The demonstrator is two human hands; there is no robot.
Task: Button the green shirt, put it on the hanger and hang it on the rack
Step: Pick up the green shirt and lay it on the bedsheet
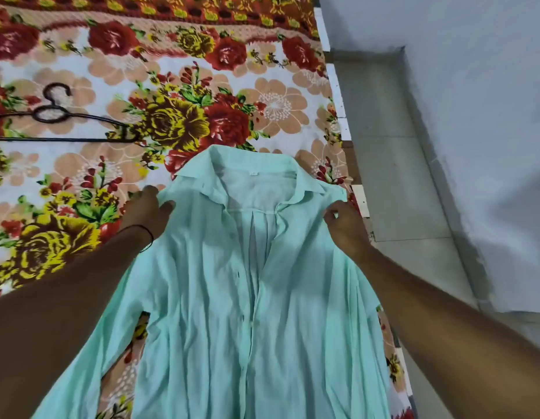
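The left hand (146,208) is gripping one shoulder of the green shirt (208,297); the right hand (345,223) is pinching the other shoulder. The shirt is lying front-up, collar open, on the floral bedspread (81,58). The black hanger (66,116) is lying well apart from it.

Both arms are bare and reach forward from the bottom corners of the frame toward its centre. The left forearm (66,285) enters from the lower left, with a dark thread band (146,234) round the wrist. The left hand (144,208) is seen from the back, its fingers curled over one shoulder edge of the green shirt (220,297) and its thumb lying on top of the cloth. The right forearm (438,316) enters from the lower right. The right hand (344,223), knuckles up and fingers bent, pinches the opposite shoulder. The hands are level and well apart.
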